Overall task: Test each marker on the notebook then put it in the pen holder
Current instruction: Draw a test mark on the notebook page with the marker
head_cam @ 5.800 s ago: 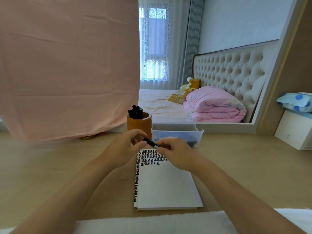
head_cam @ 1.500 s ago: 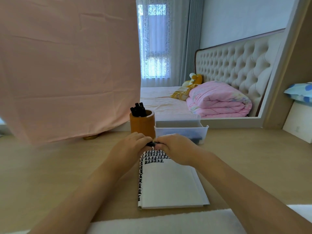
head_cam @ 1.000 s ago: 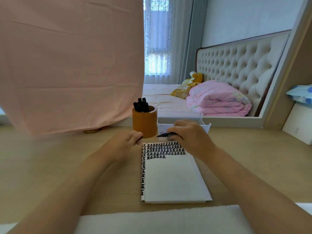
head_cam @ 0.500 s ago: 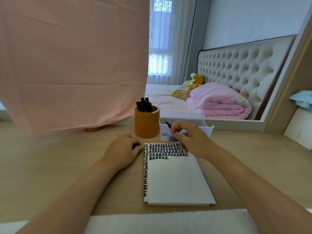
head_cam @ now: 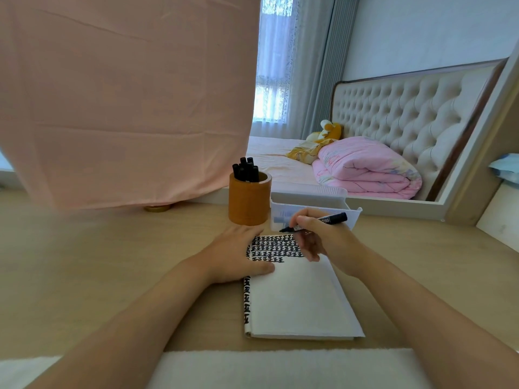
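A white notebook (head_cam: 297, 301) lies on the wooden desk, its top rows filled with black marks. My right hand (head_cam: 323, 237) pinches a black marker (head_cam: 332, 219), uncapped, tip pointing left just above the notebook's top edge. My left hand (head_cam: 238, 254) rests on the notebook's left edge near the top; whether it holds a cap is hidden. Behind it stands a brown cylindrical pen holder (head_cam: 248, 202) with several black markers (head_cam: 246, 169) in it. A clear plastic bin (head_cam: 313, 204) sits to the holder's right, behind my right hand.
A pink cloth (head_cam: 126, 94) hangs at the back left over the desk. A mirror (head_cam: 379, 108) behind the desk reflects a bed. A white towel (head_cam: 280, 369) lies along the desk's near edge. A white box (head_cam: 500, 217) stands at far right.
My hands pulled apart at the marker's cap. My right hand carried the marker up near the bin, then turned it tip-left above the page. My left hand moved onto the notebook.
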Demonstrator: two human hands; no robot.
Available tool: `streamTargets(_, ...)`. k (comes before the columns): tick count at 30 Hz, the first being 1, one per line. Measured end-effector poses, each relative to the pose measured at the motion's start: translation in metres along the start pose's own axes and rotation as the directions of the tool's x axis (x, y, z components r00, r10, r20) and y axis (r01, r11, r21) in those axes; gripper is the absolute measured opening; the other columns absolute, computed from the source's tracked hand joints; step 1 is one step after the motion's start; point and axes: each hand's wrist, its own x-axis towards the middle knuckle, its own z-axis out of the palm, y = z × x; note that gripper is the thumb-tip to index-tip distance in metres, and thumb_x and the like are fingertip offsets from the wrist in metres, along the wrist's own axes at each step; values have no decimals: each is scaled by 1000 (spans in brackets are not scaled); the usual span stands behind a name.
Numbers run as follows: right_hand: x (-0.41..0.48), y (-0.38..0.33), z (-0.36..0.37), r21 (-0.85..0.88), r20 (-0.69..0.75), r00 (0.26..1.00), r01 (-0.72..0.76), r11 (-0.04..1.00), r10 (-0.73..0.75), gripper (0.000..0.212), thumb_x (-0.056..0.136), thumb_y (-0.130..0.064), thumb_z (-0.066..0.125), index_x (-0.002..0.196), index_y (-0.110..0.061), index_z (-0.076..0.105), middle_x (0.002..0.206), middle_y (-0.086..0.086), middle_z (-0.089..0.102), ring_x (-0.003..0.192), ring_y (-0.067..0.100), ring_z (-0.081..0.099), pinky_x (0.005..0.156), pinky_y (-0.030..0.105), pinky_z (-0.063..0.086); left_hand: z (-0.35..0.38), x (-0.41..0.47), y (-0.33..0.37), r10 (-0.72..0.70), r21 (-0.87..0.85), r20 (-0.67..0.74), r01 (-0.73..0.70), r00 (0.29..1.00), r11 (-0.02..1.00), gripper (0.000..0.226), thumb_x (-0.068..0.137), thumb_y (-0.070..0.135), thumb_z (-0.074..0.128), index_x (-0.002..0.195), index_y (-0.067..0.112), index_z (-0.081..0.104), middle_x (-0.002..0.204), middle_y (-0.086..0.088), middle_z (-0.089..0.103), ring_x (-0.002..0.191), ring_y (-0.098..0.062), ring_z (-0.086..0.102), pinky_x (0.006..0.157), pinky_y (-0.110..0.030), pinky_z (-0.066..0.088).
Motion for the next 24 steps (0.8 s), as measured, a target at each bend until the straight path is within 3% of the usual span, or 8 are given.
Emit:
streamTargets(2, -3, 4, 1, -36, -10, 1000, -21, 999, 21, 15, 102, -5, 46, 101, -7, 61, 74, 16, 64, 52, 25, 57, 43, 25, 40, -2, 0, -3, -10, -1, 16, 10, 1000, 1000, 94, 78, 72, 61, 153, 33, 22, 157, 7, 28, 140, -15, 25, 112, -38, 27)
streamTargets(5, -7, 10, 6, -201, -48, 999, -26, 979, 17, 9, 93, -2, 62, 93, -10, 64, 72, 12, 69, 57, 22, 59, 45, 26, 43, -6, 0, -9, -31, -24, 27, 31, 999, 999, 95, 76, 71, 64, 153, 33, 24, 155, 7, 31, 138, -14, 26, 111, -36, 28)
streamTargets(10, -4, 14, 13, -402, -152, 988, -51, 914, -12, 15, 87, -16, 72, 74, -17, 64, 65, 2, 70, 51, 13, 58, 51, 28, 49, -2, 0, -9, -29, -6, -10, 29, 1000, 1000, 86, 79, 67, 64, 150, 35, 28, 152, 7, 32, 137, -13, 25, 109, -36, 27)
streamTargets(15, -3, 18, 17, -473, -142, 988, -20, 881, -54, 19, 81, -14, 75, 67, -21, 63, 64, -8, 67, 55, 2, 57, 53, 21, 45, 1, 0, -9, -22, 2, -49, 22, 999, 1000, 81, 80, 66, 62, 148, 34, 33, 147, 7, 36, 133, -13, 27, 106, -35, 29)
streamTargets(24, -2, 20, 19, -506, -141, 986, 5, 863, -89, 20, 83, -15, 74, 68, -22, 62, 76, -1, 69, 68, 10, 60, 57, 19, 47, 1, 1, -9, -30, 0, -39, 30, 999, 1000, 83, 79, 68, 63, 148, 34, 33, 145, 7, 37, 132, -12, 28, 106, -35, 29)
